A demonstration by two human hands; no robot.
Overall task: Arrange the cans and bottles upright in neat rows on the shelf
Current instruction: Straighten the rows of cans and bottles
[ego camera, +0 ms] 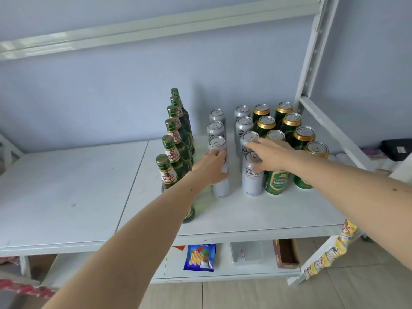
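On the white shelf [66, 197] a row of several green glass bottles [176, 139] runs front to back. Right of them stand two rows of silver cans [215, 130] and two rows of green cans [289, 123], all upright. My left hand [211, 167] is wrapped around the front silver can [220, 188] of the left silver row. My right hand [270, 153] reaches over the cans, its fingers on the top of the front silver can [253, 181] of the second row. A green can [276, 181] stands under my right wrist.
A white upright post [312, 47] and a diagonal brace [330, 128] frame the shelf's right end. A higher shelf edge [156, 25] runs above. The lower shelf holds a blue snack bag [200, 257], a white box [246, 252] and a brown box [287, 253]. A snack strip [330, 253] hangs at the right.
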